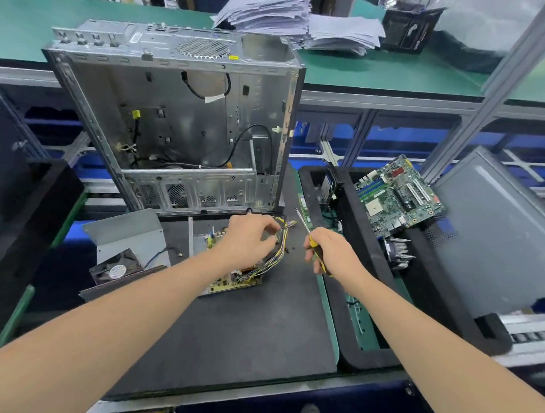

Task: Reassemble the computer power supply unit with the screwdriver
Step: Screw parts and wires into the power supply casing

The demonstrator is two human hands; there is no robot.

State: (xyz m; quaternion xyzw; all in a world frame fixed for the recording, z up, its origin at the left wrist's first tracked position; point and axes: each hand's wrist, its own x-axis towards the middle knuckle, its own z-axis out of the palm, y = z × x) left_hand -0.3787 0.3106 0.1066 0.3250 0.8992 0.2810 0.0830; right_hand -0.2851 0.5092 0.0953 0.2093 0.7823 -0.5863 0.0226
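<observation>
The power supply's circuit board (231,282) lies in its open metal tray on the black mat (245,329), with a bundle of yellow and black wires (277,253) rising from it. My left hand (248,239) hovers over the board, fingers pinched at the wire bundle. To the right, my right hand (328,251) is closed around a yellow-and-black screwdriver (307,232), its tip pointing up and away. Small dark screws (289,249) lie on the mat between my hands. The supply's grey metal cover (125,232) and its black fan (116,270) rest at the left.
An empty computer case (175,119) stands open right behind the board. A black tray (350,240) at the right holds a green motherboard (398,195) and a heatsink (398,251). A grey side panel (496,232) leans at far right. Paper stacks (271,14) sit on the back shelf.
</observation>
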